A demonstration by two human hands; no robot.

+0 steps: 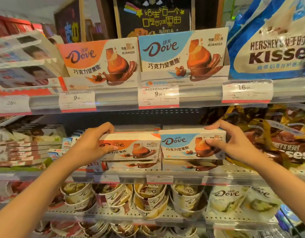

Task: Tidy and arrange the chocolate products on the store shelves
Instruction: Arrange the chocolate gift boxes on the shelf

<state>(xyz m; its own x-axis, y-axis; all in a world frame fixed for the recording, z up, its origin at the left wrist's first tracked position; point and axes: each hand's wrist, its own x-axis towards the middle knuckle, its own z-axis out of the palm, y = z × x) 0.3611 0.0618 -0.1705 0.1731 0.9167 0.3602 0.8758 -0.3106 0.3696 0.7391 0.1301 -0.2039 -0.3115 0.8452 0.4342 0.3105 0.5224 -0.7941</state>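
Store shelves full of chocolate fill your whole view, with price tags (158, 96) clipped along each shelf edge. On the middle shelf (182, 176) you hold two Dove boxes side by side. Your left hand (95, 143) grips the orange Dove box (136, 147), with your fingers curled over its top and your thumb pressed on its front. Your right hand (229, 141) grips the blue Dove box (184, 145) the same way, at its right end. The two boxes touch in the middle, and each one sits on top of another box of its own colour.

You seem to hold them by their outer ends so you can square both up at once. Their fronts face out, so shoppers can read the name.

Up on the top shelf, a big orange Dove display box (100, 62) and a big blue Dove display box (182, 55) stand in the same order, orange on the left, blue on the right. That is likely why your two boxes go this way. Hershey's Kisses bags (275, 48) sit to the right, and Dove cups (148, 198) stand on the shelf below.
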